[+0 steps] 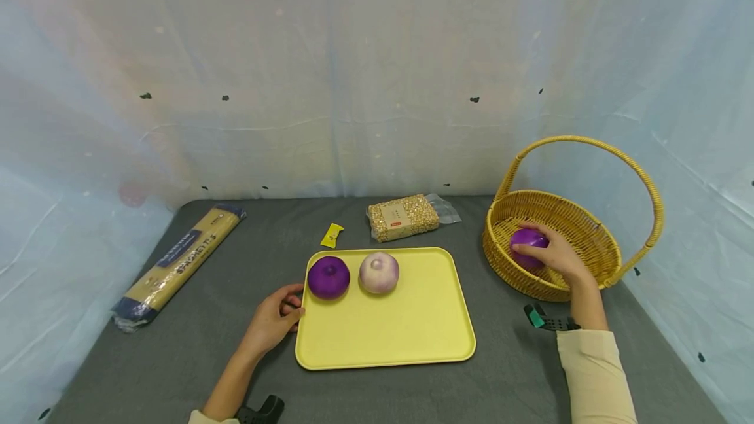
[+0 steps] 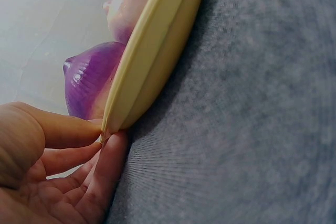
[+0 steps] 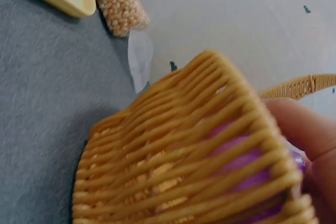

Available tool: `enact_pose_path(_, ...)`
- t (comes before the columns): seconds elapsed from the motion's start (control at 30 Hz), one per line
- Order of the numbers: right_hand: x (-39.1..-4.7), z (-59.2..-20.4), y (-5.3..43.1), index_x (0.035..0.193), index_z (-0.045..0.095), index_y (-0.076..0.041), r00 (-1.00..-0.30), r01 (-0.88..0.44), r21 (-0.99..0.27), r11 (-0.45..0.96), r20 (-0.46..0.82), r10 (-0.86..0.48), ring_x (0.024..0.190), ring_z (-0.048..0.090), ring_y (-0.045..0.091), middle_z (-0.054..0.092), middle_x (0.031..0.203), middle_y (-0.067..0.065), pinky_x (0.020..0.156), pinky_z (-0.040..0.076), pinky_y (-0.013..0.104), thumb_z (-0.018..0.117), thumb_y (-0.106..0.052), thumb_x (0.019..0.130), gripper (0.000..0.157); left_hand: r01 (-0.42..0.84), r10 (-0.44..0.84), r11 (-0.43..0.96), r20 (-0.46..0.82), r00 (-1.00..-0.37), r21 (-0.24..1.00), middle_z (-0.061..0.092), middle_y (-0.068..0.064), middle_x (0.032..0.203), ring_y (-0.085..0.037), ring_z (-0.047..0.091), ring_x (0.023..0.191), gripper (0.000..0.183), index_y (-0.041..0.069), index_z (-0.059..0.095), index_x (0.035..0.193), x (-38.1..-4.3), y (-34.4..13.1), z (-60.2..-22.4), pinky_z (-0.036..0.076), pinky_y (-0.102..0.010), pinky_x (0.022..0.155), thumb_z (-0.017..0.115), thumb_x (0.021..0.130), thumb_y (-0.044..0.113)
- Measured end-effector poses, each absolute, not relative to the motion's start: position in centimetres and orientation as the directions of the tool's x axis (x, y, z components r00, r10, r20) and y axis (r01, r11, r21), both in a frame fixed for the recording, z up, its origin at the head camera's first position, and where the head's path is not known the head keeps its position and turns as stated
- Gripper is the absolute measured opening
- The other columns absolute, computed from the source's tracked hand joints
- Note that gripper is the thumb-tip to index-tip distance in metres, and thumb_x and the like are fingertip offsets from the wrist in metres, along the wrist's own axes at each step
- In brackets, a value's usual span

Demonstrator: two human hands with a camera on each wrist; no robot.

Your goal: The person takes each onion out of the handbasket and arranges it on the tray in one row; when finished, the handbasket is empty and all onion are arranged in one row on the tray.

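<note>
My left hand (image 1: pixel 272 320) pinches the left edge of a yellow tray (image 1: pixel 389 339). In the left wrist view, the thumb (image 2: pixel 63 129) lies on the rim's upper side with fingers beneath. On the tray sit a dark purple onion (image 1: pixel 328 277) and, to its right, a pale pinkish-white bulb (image 1: pixel 379 273). Over at the right, my right hand (image 1: pixel 556 252) reaches inside a wicker basket (image 1: pixel 527 286) and grips another purple onion (image 1: pixel 526 246), thumb and fingers around it. Through the basket weave, the right wrist view shows parts of this purple onion (image 3: pixel 244 163).
A spaghetti pack (image 1: pixel 179 264) lies slanted at the left. Behind the tray are a small yellow wrapped packet (image 1: pixel 332 235) and a clear bag of corn kernels (image 1: pixel 406 218). The basket's tall handle (image 1: pixel 639 178) arches upward. A pale curtain (image 1: pixel 353 84) hangs behind the grey table.
</note>
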State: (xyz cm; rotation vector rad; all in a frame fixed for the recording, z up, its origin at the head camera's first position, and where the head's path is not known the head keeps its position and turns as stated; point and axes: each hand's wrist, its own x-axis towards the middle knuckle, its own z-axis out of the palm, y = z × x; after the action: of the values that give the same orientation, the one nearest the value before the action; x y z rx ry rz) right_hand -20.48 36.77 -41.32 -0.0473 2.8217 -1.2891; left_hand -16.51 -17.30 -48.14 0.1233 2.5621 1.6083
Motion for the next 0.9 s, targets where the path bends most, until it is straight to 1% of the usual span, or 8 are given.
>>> enact_pose_path(0.13,-20.5,-40.5,36.3,0.141,0.034,-0.003,-0.999,-0.026,-0.775,0.631,-0.003,-0.046,0.117,0.039,0.048,0.034,0.134,0.030,0.085,0.046,0.057,0.063,-0.032,0.089,0.066,0.020,0.129,0.437,-0.040,-0.991,0.899,0.055,-0.011,0.091,-0.014,0.056,0.069,0.043,0.000,0.052,0.127,-16.5,-17.3,-48.2,0.051,-0.027,0.054,0.062,0.085,-0.004)
enact_pose_path(0.37,-20.7,-38.9,35.1,0.140,0.037,-0.007,-0.997,-0.061,-0.797,0.601,0.024,-0.069,0.118,0.040,0.042,0.036,0.136,0.024,0.082,0.049,0.047,0.064,-0.031,0.089,0.062,0.002,0.121,0.443,-0.057,-0.991,0.896,0.055,-0.011,0.091,-0.014,0.056,0.069,0.043,0.002,0.053,0.127,-16.5,-17.3,-48.3,0.052,-0.027,0.054,0.062,0.085,-0.002)
enact_pose_path(0.53,-21.0,-38.2,34.3,0.139,0.039,-0.008,-0.995,-0.088,-0.795,0.600,0.048,-0.083,0.117,0.041,0.040,0.037,0.136,0.023,0.081,0.048,0.044,0.065,-0.027,0.089,0.060,-0.001,0.126,0.440,-0.063,-0.990,0.898,0.055,-0.011,0.091,-0.015,0.057,0.070,0.044,0.002,0.052,0.128,-16.5,-17.3,-48.3,0.052,-0.027,0.055,0.062,0.085,-0.002)
enact_pose_path(0.7,-21.2,-37.4,33.2,0.139,0.040,-0.009,-0.994,-0.104,-0.794,0.599,0.062,-0.091,0.116,0.042,0.040,0.039,0.135,0.022,0.083,0.048,0.046,0.066,-0.026,0.087,0.061,0.000,0.124,0.441,-0.061,-0.990,0.897,0.055,-0.011,0.091,-0.015,0.057,0.070,0.044,0.001,0.052,0.127,-16.5,-17.3,-48.3,0.052,-0.027,0.055,0.062,0.085,-0.002)
enact_pose_path(0.9,-21.5,-36.8,31.6,0.140,0.040,-0.011,-0.992,-0.112,-0.802,0.587,0.058,-0.111,0.118,0.040,0.042,0.038,0.136,0.022,0.085,0.048,0.053,0.068,-0.027,0.086,0.063,0.000,0.123,0.441,-0.061,-0.991,0.897,0.055,-0.011,0.091,-0.015,0.057,0.070,0.043,0.002,0.052,0.127,-16.6,-17.3,-48.3,0.052,-0.027,0.055,0.062,0.085,-0.002)
